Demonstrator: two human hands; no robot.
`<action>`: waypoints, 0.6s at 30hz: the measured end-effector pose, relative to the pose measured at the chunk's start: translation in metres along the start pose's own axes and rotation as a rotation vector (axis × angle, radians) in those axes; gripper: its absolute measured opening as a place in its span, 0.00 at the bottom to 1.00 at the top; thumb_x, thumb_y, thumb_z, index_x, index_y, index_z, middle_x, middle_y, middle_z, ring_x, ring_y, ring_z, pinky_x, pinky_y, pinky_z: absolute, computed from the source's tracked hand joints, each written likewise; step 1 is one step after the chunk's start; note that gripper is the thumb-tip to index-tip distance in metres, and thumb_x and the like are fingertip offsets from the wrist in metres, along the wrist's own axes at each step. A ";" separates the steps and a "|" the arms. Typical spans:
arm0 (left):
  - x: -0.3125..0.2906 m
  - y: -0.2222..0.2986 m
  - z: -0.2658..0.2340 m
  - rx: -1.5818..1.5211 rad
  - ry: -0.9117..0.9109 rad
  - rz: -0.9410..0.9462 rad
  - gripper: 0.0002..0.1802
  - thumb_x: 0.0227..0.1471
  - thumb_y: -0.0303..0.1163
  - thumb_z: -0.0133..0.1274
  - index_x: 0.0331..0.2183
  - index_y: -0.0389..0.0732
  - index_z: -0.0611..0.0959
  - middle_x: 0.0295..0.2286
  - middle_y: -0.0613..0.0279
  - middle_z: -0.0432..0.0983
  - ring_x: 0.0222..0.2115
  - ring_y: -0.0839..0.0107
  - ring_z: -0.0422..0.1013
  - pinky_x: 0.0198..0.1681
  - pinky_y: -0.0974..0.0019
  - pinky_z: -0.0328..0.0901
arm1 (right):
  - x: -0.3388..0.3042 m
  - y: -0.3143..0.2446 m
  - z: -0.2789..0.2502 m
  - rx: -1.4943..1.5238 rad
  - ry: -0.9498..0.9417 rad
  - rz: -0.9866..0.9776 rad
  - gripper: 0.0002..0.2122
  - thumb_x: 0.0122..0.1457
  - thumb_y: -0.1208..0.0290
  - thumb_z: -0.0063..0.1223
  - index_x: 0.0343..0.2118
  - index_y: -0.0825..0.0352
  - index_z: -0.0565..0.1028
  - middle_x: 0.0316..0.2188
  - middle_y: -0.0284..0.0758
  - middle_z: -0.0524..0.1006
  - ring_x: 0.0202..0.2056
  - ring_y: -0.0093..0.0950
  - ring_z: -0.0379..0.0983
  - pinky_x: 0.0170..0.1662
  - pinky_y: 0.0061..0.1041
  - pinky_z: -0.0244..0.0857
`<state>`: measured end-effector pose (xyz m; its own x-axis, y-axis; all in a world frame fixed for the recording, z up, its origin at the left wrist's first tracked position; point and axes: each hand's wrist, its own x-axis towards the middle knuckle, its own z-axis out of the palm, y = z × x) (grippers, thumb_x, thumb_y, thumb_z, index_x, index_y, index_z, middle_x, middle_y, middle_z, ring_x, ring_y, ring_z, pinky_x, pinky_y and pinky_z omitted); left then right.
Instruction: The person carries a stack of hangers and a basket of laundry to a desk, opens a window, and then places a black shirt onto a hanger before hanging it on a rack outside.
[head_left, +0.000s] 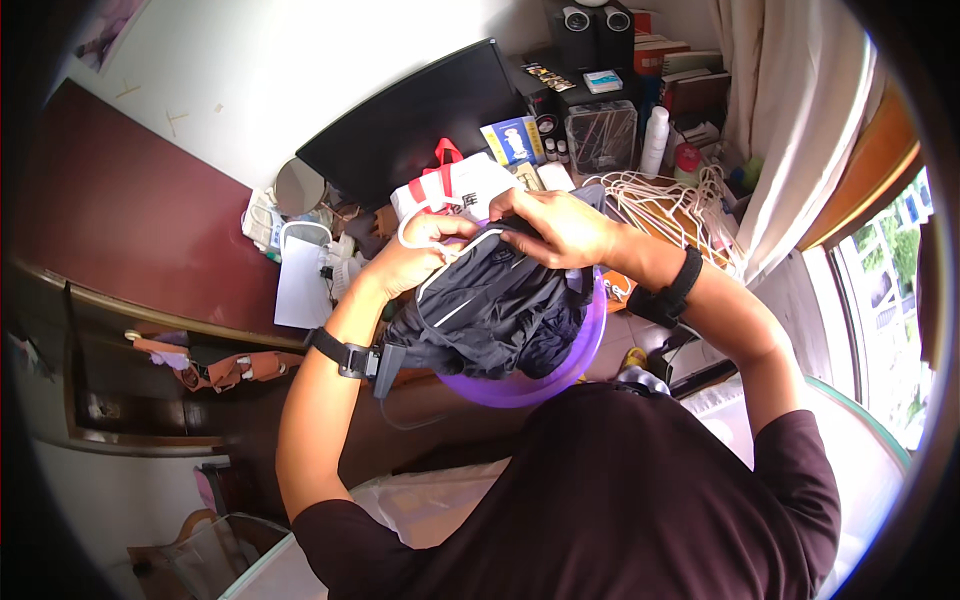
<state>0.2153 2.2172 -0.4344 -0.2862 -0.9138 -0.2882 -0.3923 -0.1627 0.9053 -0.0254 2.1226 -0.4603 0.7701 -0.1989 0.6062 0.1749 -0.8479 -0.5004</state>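
Note:
A black garment with thin white piping (490, 300) hangs bunched between my hands, over a purple basin (592, 345). My left hand (412, 258) is closed at the garment's upper left edge, with a white curved loop (408, 228) beside its fingers that looks like part of a clothes hanger. Closed on the upper edge of the cloth, my right hand (562, 228) has its thumb and fingers pinched close to the left hand. Most of the fabric sags in folds toward the basin's rim.
Several white hangers (672, 205) lie tangled on the desk to the right. Behind my hands are a white bag with red straps (470, 185) and a dark monitor (410, 120). A white spray bottle (654, 140) stands by a clear box (600, 138). A curtain (800, 110) hangs at right.

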 end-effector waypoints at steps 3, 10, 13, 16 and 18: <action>0.005 0.006 0.013 -0.225 0.007 0.129 0.27 0.48 0.21 0.52 0.52 0.30 0.70 0.49 0.61 0.70 0.47 0.73 0.69 0.52 0.69 0.63 | -0.002 0.009 -0.002 0.066 -0.004 0.029 0.16 0.54 0.76 0.53 0.45 0.68 0.63 0.32 0.44 0.74 0.35 0.42 0.75 0.39 0.35 0.68; 0.010 0.015 0.011 -0.290 0.024 -0.098 0.24 0.52 0.25 0.48 0.52 0.31 0.72 0.47 0.60 0.72 0.46 0.74 0.68 0.52 0.73 0.60 | 0.004 0.004 -0.014 0.095 -0.135 0.228 0.20 0.51 0.70 0.53 0.47 0.66 0.62 0.27 0.42 0.73 0.30 0.40 0.73 0.34 0.37 0.65; 0.008 0.011 0.009 -0.342 0.051 0.021 0.23 0.55 0.31 0.49 0.50 0.30 0.74 0.46 0.57 0.74 0.48 0.72 0.69 0.54 0.71 0.60 | 0.011 -0.004 -0.019 0.006 -0.230 0.308 0.24 0.47 0.68 0.54 0.49 0.65 0.62 0.33 0.45 0.75 0.34 0.44 0.74 0.37 0.40 0.67; 0.015 0.006 0.011 -0.444 0.115 0.070 0.21 0.57 0.28 0.46 0.51 0.30 0.73 0.48 0.54 0.73 0.49 0.69 0.70 0.56 0.69 0.61 | 0.011 0.008 -0.006 -0.012 -0.059 0.093 0.25 0.47 0.68 0.54 0.49 0.64 0.62 0.36 0.47 0.75 0.37 0.46 0.74 0.41 0.42 0.67; 0.015 0.006 0.014 -0.381 0.202 0.029 0.20 0.58 0.27 0.43 0.51 0.30 0.73 0.49 0.54 0.72 0.49 0.69 0.69 0.56 0.68 0.61 | 0.012 0.011 -0.005 -0.024 -0.090 0.108 0.28 0.47 0.67 0.54 0.53 0.64 0.62 0.43 0.48 0.73 0.42 0.47 0.72 0.44 0.43 0.67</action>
<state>0.1960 2.2079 -0.4378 -0.1009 -0.9682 -0.2289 -0.0255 -0.2275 0.9734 -0.0179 2.1086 -0.4554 0.8355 -0.2463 0.4912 0.0741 -0.8353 -0.5447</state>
